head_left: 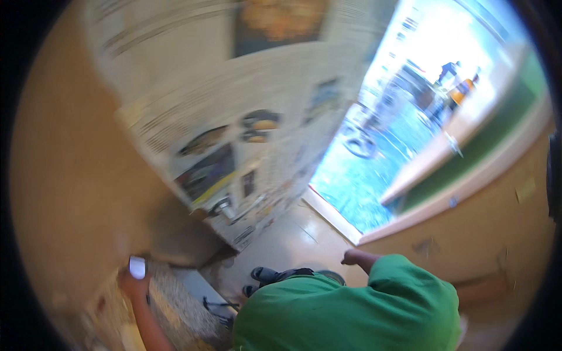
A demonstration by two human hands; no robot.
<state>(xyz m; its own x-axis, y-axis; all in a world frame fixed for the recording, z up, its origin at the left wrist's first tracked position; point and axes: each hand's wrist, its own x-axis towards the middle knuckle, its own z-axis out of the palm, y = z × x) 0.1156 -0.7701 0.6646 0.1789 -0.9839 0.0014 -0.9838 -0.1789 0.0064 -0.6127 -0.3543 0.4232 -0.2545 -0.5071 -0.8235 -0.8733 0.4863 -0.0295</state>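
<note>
At the lower left, my left hand (133,284) is closed around a small object (137,267) with a bright, whitish, rounded rectangular face; its kind does not show clearly. That hand is over a speckled grey-brown counter (187,301), beside its far edge. My right hand (353,256) hangs beside my green shirt, above the pale floor, with nothing visible in it. Its fingers are too small and blurred to make out. Straight ahead stands a tall surface covered in newspaper (205,108) with printed pictures.
To the right a doorway opens onto a bright area with blue-toned ground (357,193), a wheeled thing (360,143) and an orange item (461,92). A green-and-pale door (462,155) stands ajar there. My sandalled feet (265,274) are on pale floor tiles (293,234).
</note>
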